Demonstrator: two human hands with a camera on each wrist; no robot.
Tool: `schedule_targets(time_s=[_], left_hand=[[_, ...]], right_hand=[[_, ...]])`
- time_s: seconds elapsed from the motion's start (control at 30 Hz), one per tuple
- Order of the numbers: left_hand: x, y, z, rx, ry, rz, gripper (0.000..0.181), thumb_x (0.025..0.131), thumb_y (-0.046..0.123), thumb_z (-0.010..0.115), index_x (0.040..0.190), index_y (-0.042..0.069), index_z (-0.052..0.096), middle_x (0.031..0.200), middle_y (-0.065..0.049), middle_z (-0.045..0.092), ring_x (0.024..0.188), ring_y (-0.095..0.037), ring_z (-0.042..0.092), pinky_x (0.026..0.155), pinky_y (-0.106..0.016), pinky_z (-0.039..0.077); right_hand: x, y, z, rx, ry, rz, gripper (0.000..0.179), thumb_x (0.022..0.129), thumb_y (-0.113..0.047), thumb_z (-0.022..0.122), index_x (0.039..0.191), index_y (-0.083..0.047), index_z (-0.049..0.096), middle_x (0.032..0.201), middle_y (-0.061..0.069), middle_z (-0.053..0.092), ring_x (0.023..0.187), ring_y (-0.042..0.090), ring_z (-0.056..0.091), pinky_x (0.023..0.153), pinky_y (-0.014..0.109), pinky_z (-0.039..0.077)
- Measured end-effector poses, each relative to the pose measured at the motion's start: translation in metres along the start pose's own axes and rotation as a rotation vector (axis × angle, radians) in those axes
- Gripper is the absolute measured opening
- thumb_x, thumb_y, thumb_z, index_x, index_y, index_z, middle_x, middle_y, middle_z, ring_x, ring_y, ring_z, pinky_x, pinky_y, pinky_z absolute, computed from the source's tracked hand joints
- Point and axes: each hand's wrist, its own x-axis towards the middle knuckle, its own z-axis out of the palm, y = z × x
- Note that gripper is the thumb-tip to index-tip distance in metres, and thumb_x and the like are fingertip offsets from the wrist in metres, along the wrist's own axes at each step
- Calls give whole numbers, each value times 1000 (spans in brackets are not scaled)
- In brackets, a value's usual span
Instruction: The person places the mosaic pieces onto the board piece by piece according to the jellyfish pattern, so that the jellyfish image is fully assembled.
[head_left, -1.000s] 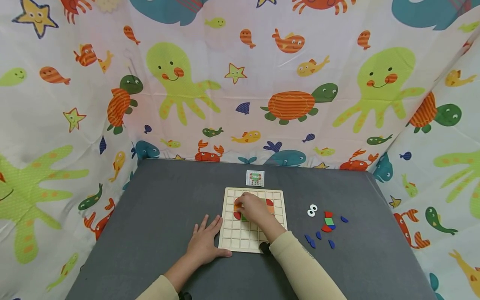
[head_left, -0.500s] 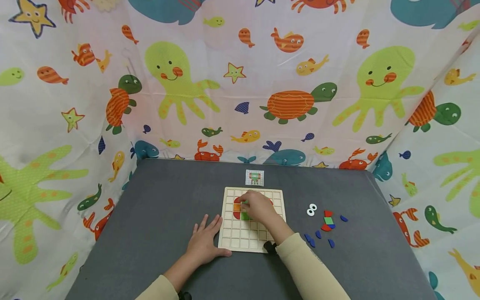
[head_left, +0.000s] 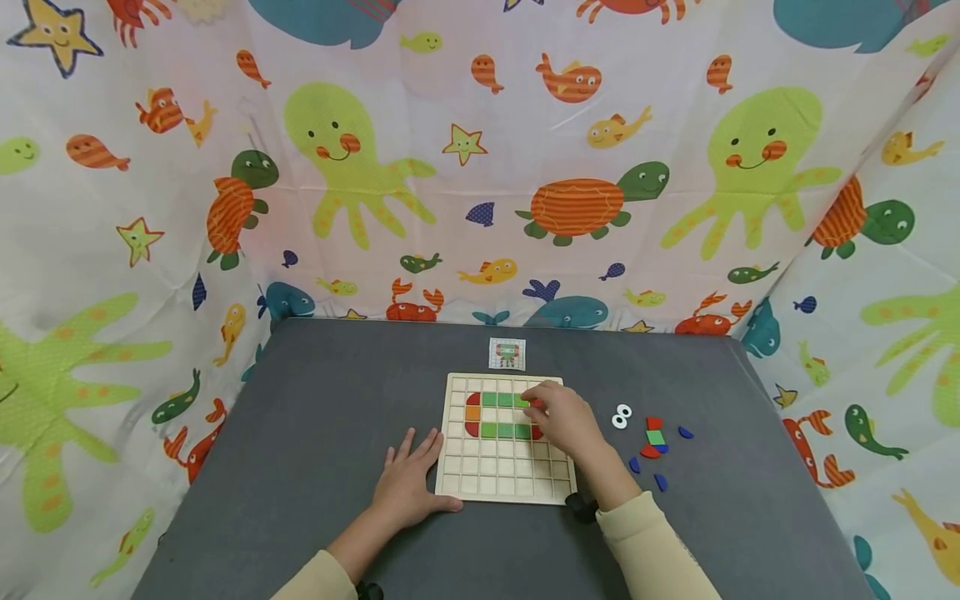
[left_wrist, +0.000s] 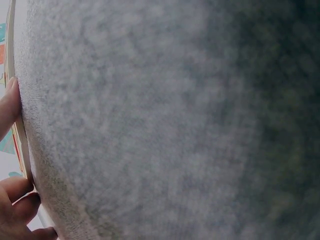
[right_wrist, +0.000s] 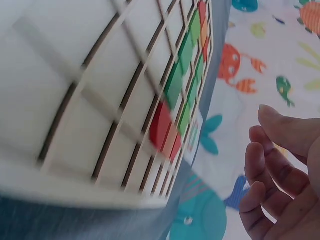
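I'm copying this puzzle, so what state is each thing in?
Wooden grid board: flat, partly filled
Green squares: one loose, others in board
Red pieces: two loose, others in board
Orange pieces: in board
Picture card: flat, printed side up
Left hand: spread, touching board's left edge
Right hand: over board, loosely curled, no piece seen
White rings: loose
Blue pieces: loose

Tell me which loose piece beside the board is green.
The green square right of the board, between two red pieces; the other loose pieces are red, blue or white.
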Motion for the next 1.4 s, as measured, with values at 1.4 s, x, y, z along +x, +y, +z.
schedule_targets(time_s=[1.4], left_hand=[[0, 1, -1, -3, -11, -3, 120, 63, 66, 86, 159, 17, 34, 166, -1, 30, 156, -37, 11, 120, -67, 14]], right_hand=[[-46, 126, -37, -96, -64, 238, 19, 87, -9, 77, 102, 3, 73, 90, 16, 69, 84, 33, 67, 77, 52, 55]])
